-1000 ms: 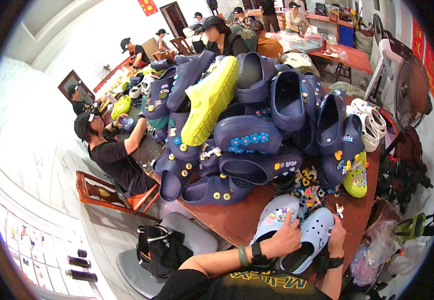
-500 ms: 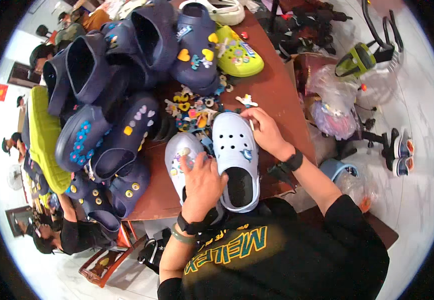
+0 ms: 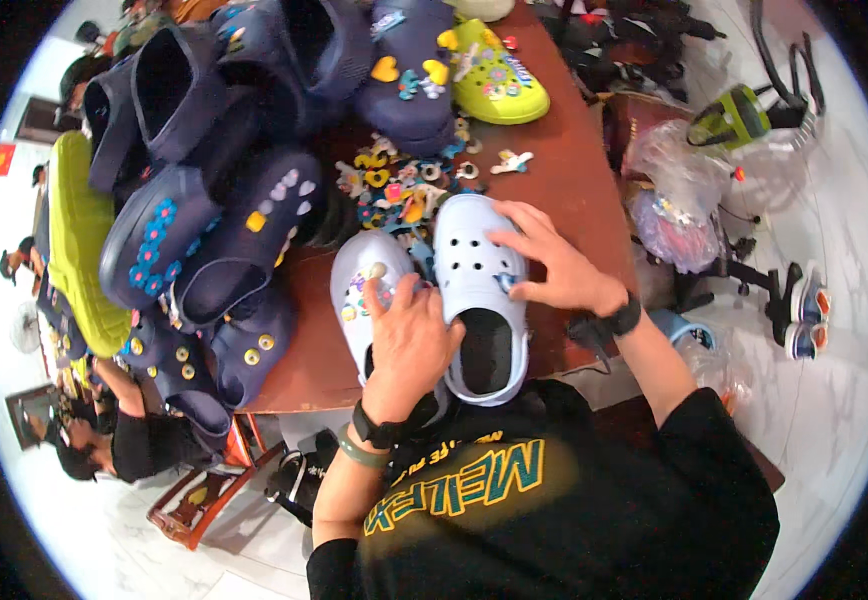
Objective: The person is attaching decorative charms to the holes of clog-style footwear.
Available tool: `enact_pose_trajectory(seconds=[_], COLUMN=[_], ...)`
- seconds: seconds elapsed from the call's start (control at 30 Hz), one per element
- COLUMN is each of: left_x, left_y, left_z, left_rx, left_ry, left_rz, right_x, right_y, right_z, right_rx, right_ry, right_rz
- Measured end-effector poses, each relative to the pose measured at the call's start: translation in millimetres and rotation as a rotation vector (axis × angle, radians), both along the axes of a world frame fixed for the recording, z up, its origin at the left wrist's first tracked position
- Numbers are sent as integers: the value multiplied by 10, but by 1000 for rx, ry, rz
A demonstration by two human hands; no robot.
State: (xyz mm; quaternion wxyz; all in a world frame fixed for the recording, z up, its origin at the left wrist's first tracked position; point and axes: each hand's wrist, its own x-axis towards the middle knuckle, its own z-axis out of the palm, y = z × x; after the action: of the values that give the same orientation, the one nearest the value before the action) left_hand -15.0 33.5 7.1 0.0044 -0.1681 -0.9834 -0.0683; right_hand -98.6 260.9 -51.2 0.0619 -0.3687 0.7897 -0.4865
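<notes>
Two pale blue clogs lie side by side at the table's front edge. Across the opening and upper of the left clog rests my left hand, palm down with the fingers apart, hiding part of it. Several colourful charms sit on that clog's toe. The right clog shows rows of bare holes and a blue charm at its right side. My right hand lies along its right side, fingers spread; fingertips reach the toe and the thumb is by the blue charm. A pile of loose charms lies beyond both clogs.
Dark navy clogs are heaped on the left, with a lime clog at the outer edge. Another lime clog with charms lies at the far side. A single white charm rests on the brown table. Plastic bags hang right.
My right hand has slid down from the right clog's toe toward its blue charm, fingers spreading. My left hand stays on the left clog. The whole view has shifted slightly.
</notes>
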Motion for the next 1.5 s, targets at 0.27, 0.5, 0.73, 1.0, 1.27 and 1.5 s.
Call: enact_pose_trajectory(seconds=[0.27, 0.5, 0.73, 1.0, 1.27, 1.5], left_x=[9, 9, -48, 93, 417, 244], left_y=[53, 36, 16, -249, -1050, -897], left_z=[-48, -39, -49, 34, -258, -154], left_rx=[15, 18, 31, 589, 1101, 699], left_ry=[-22, -33, -57, 49, -76, 125], left_rz=[-12, -14, 8, 60, 516, 368], right_x=[394, 248, 367, -272, -229, -453], right_y=[-282, -398, -338, 52, -359, -1526], right_z=[56, 26, -129, -202, 887, 754], right_rx=[-242, -295, -442, -105, 237, 157], right_ry=[108, 305, 117, -249, 227, 453], right_rz=[-401, -309, -547, -658, -34, 535])
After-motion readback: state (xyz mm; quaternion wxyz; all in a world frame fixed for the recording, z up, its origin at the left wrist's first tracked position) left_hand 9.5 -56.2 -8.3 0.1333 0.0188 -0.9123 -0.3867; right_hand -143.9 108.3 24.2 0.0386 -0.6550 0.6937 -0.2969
